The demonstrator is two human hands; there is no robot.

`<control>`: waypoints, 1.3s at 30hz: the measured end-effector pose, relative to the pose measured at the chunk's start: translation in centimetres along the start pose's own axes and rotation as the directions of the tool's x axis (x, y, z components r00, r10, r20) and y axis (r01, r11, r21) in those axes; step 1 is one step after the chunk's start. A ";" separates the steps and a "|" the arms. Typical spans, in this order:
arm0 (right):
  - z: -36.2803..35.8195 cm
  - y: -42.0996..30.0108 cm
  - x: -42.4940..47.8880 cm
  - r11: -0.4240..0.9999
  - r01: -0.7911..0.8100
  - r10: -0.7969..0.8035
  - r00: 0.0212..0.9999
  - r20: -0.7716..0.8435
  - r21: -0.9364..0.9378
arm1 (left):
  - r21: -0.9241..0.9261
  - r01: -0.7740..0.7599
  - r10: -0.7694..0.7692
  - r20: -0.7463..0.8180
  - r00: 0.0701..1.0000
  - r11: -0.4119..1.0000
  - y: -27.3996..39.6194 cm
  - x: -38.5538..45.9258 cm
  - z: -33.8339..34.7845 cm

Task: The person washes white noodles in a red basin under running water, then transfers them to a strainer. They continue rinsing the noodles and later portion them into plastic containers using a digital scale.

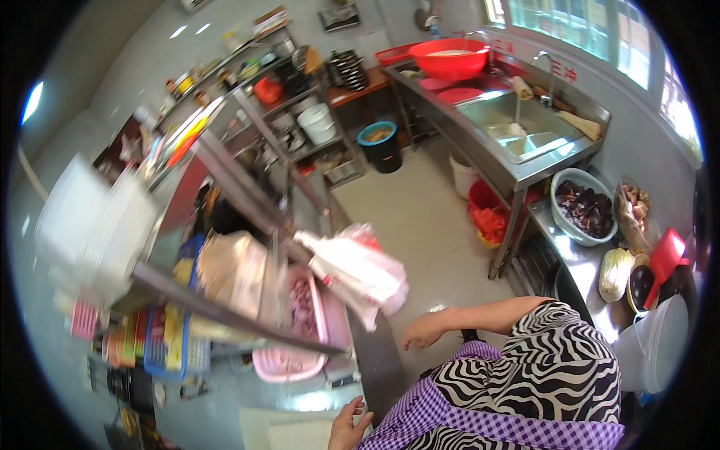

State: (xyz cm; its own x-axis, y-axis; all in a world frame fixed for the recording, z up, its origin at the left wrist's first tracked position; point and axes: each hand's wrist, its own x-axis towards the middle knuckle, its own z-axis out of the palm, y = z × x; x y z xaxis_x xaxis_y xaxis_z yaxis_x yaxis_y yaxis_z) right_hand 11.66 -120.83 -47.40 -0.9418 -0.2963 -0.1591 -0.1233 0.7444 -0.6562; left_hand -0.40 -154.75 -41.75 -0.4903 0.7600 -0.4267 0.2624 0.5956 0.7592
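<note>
My right hand [426, 329] hangs over the floor beside the counter, fingers loosely bent and nothing seen in it. Below it in the picture, my left hand [347, 426] is at the counter's edge with fingers apart, also holding nothing visible. A pale cutting board [298, 433] lies beside the left hand, cut off by the picture's lower edge. Further along the steel counter [219, 413] sits a pink plastic basket [315, 364] with small purplish pieces of food [302, 306]. White plastic bags [360, 275] hang from the shelf frame, nearest the right hand.
A steel shelf rail [236, 312] crosses above the counter. Across the aisle stand a steel sink [520, 160] with running water and a red basin [450, 64]. A side table holds a colander of dark meat [585, 214] and a cabbage [615, 275]. A black bucket [385, 157] stands on the floor.
</note>
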 end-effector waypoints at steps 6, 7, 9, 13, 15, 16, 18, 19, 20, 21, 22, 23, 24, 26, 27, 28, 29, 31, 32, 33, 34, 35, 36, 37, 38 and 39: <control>-9.9 10.3 -13.3 0.974 -0.223 0.225 0.899 -0.375 0.049 | 0.344 -0.445 0.396 0.206 0.895 0.827 15.0 19.2 4.3; -11.6 11.0 -14.9 0.963 -0.259 0.265 0.872 -0.412 0.072 | 0.343 -0.484 0.426 0.233 0.874 0.805 17.0 22.2 5.3; -14.4 13.5 -17.4 0.957 -0.261 0.291 0.860 -0.418 0.129 | 0.286 -0.557 0.472 0.315 0.823 0.780 20.5 27.6 7.3; -19.4 17.2 -20.6 0.939 -0.298 0.343 0.811 -0.474 0.170 | 0.309 -0.630 0.486 0.430 0.761 0.713 28.9 36.6 9.4; -22.0 18.8 -21.2 0.934 -0.292 0.356 0.804 -0.477 0.205 | 0.277 -0.601 0.430 0.486 0.761 0.750 31.6 40.7 9.7; -23.3 19.8 -21.3 0.932 -0.286 0.360 0.801 -0.478 0.222 | 0.310 -0.588 0.397 0.502 0.769 0.747 32.7 43.2 9.6; -26.1 22.2 -21.3 0.936 -0.298 0.352 0.797 -0.490 0.188 | 0.352 -0.604 0.408 0.492 0.769 0.715 35.5 47.8 8.8; -27.6 23.5 -21.2 0.937 -0.307 0.349 0.795 -0.496 0.168 | 0.371 -0.614 0.417 0.487 0.768 0.697 36.8 50.2 8.2; -29.2 24.4 -21.2 0.935 -0.306 0.355 0.789 -0.502 0.180 | 0.368 -0.607 0.421 0.472 0.774 0.704 37.9 52.6 7.5; -31.0 25.3 -21.2 0.932 -0.308 0.361 0.780 -0.511 0.189 | 0.365 -0.610 0.436 0.457 0.775 0.703 39.2 55.4 6.7; -32.7 26.5 -21.3 0.929 -0.311 0.369 0.771 -0.519 0.199 | 0.361 -0.614 0.450 0.443 0.775 0.702 40.6 58.3 5.9; -34.3 28.2 -21.5 0.922 -0.333 0.386 0.754 -0.532 0.198 | 0.357 -0.619 0.465 0.431 0.774 0.700 42.1 61.1 5.4; -35.9 29.8 -21.5 0.919 -0.342 0.392 0.739 -0.547 0.196 | 0.371 -0.617 0.473 0.411 0.779 0.694 43.5 63.8 4.7; -37.9 33.6 -21.7 0.903 -0.416 0.380 0.663 -0.645 0.105 | 0.378 -0.629 0.492 0.402 0.773 0.680 45.9 69.2 3.3; -39.6 34.5 -22.0 0.879 -0.457 0.431 0.638 -0.638 0.137 | 0.372 -0.635 0.502 0.398 0.768 0.677 47.4 71.7 2.8; -41.2 35.0 -22.6 0.849 -0.500 0.486 0.607 -0.628 0.174 | 0.352 -0.649 0.505 0.422 0.753 0.674 49.1 73.9 2.6; -42.8 35.7 -23.3 0.815 -0.540 0.539 0.574 -0.617 0.210 | 0.332 -0.662 0.507 0.445 0.738 0.672 51.1 76.1 2.5; -44.8 37.4 -25.0 0.754 -0.578 0.616 0.459 -0.640 0.311 | 0.303 -0.701 0.505 0.519 0.689 0.645 54.7 80.4 3.3; -46.0 37.9 -25.9 0.714 -0.593 0.663 0.403 -0.631 0.371 | 0.298 -0.724 0.504 0.555 0.661 0.622 56.5 82.5 4.0; -47.1 38.4 -26.7 0.675 -0.597 0.705 0.348 -0.618 0.434 | 0.298 -0.743 0.496 0.590 0.637 0.599 58.1 84.4 4.6; -48.5 38.4 -27.5 0.625 -0.594 0.749 0.272 -0.604 0.507 | 0.249 -0.768 0.509 0.623 0.594 0.590 59.5 86.1 5.0; -49.8 38.8 -28.4 0.572 -0.584 0.788 0.197 -0.583 0.576 | 0.199 -0.789 0.522 0.652 0.550 0.581 60.9 87.8 5.5; -50.4 40.0 -29.8 0.576 -0.590 0.764 0.143 -0.629 0.566 | 0.145 -0.811 0.540 0.678 0.499 0.567 62.6 89.4 6.0; -51.3 41.1 -31.2 0.571 -0.597 0.747 0.093 -0.658 0.564 | 0.124 -0.828 0.547 0.696 0.465 0.547 64.2 91.1 6.7; -52.3 42.1 -32.4 0.556 -0.634 0.708 0.023 -0.706 0.537 | 0.103 -0.844 0.554 0.711 0.433 0.527 65.8 92.8 7.2; -53.6 42.9 -33.7 0.537 -0.671 0.658 -0.046 -0.751 0.511 | 0.083 -0.859 0.560 0.726 0.399 0.506 67.6 94.5 7.9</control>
State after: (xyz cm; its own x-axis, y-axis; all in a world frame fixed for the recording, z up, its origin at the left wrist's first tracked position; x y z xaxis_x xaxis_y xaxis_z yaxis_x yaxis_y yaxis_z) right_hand 21.33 -46.85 -30.68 -0.2732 0.9532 0.1293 0.7261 0.2925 -0.6223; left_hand -22.41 -40.65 -34.63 0.5543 0.8261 -0.1019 0.6224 -0.3300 0.7098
